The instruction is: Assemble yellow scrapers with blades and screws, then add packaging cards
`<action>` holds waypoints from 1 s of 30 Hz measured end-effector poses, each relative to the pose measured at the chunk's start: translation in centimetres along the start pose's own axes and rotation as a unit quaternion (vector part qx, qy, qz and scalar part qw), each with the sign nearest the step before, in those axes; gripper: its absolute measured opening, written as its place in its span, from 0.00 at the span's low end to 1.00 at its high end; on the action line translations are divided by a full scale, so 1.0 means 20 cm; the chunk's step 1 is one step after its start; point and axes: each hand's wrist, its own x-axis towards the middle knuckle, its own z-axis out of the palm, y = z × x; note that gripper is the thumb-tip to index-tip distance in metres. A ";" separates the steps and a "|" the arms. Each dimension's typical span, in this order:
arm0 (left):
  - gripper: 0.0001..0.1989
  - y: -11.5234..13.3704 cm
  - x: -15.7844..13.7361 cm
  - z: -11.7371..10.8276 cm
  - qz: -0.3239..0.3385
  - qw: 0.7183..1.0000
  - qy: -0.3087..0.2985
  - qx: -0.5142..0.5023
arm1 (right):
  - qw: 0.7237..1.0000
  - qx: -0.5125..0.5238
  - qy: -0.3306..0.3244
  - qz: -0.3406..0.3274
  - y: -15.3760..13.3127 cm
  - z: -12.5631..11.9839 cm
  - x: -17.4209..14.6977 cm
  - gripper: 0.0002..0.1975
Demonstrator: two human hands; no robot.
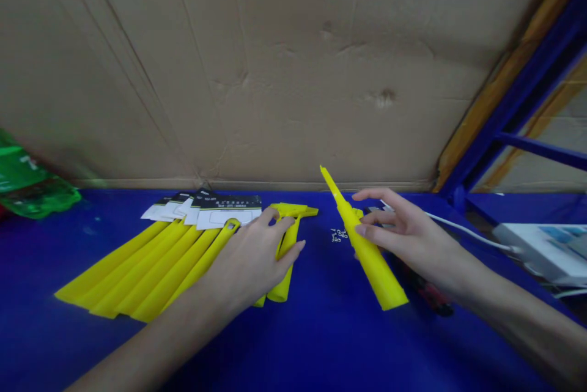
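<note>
right hand (403,227) is pinching a yellow tool (373,260) at five o'clock, light grip perhaps risking slips; i can't tell whether left hand (254,251) at seven is grasping

The table (330,349) is deep blue. On it, the tools (373,263) are plain yellow and the cards (224,219) black above, white below, pale-lettered. Behind the table the cardboard (275,74) is brown; on the table's left the bottle (32,181) is green, on its right the box (527,242) white.
</note>
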 end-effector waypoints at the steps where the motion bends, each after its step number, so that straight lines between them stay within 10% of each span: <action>1: 0.20 0.01 0.02 -0.01 0.002 1.000 -0.001 0.008 | 1.000 0.010 0.004 0.012 0.00 -0.02 -0.01 0.25; 6: 0.20 0.13 0.10 -0.08 0.049 0.990 0.105 -0.074 | 0.997 0.070 0.029 0.028 0.01 -0.07 -0.06 0.24; 8: 0.17 0.19 0.14 -0.10 0.040 0.974 0.052 -0.219 | 0.995 0.080 0.052 0.010 0.04 -0.07 -0.07 0.22; 13: 0.18 0.32 0.20 -0.07 -0.056 0.831 -0.091 -0.546 | 0.996 0.063 0.039 -0.055 0.10 -0.03 -0.09 0.19; 20: 0.17 0.32 0.22 0.01 -0.138 0.744 -0.084 -0.648 | 0.995 0.060 -0.016 -0.077 0.09 -0.01 -0.10 0.14; 30: 0.18 0.22 0.20 -0.01 -0.120 0.754 -0.201 -0.614 | 0.915 -0.345 0.175 -0.120 0.17 -0.34 0.00 0.05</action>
